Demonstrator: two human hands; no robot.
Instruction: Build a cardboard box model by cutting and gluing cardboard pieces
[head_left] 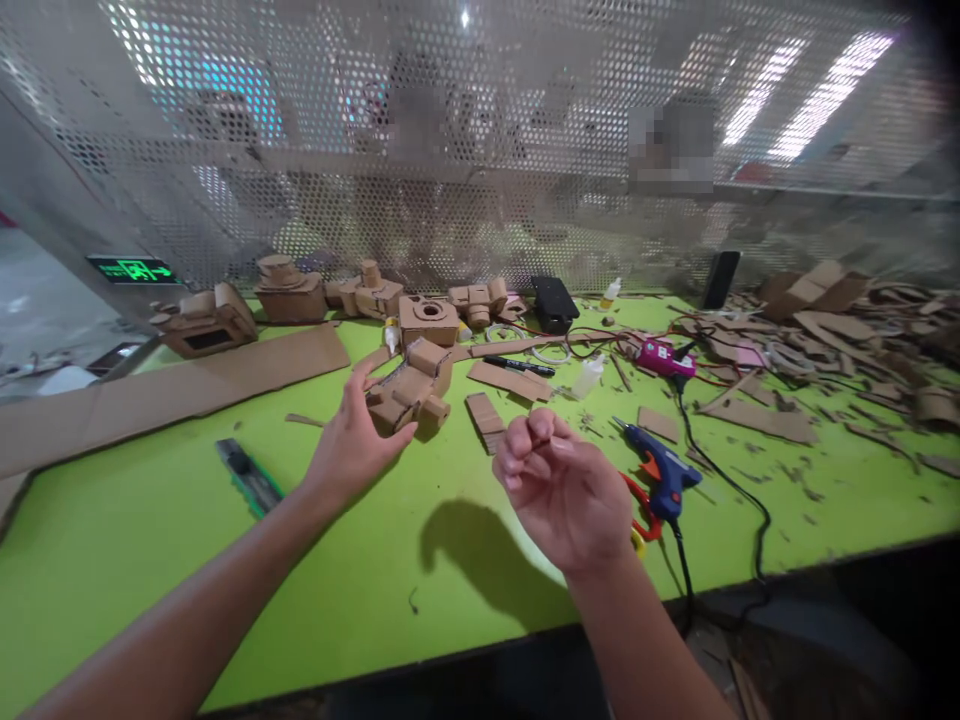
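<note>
My left hand (352, 440) hovers over the lime green table (150, 540), fingers curved round a small cardboard model (411, 392) made of glued blocks, gripping its left side. My right hand (559, 480) is raised palm-up nearer to me, fingers curled in and pinched together; whatever sits between the fingertips is too small to make out. A short strip of corrugated cardboard (486, 420) lies on the table between the two hands.
A blue glue gun (664, 470) and red-handled scissors (641, 510) lie right of my right hand. A green utility knife (247, 475) lies left. Finished cardboard models (289, 290), a long cardboard sheet (172, 390), glue bottles, a pink glue gun (658, 357) and scraps (757, 420) line the back, under a perforated screen.
</note>
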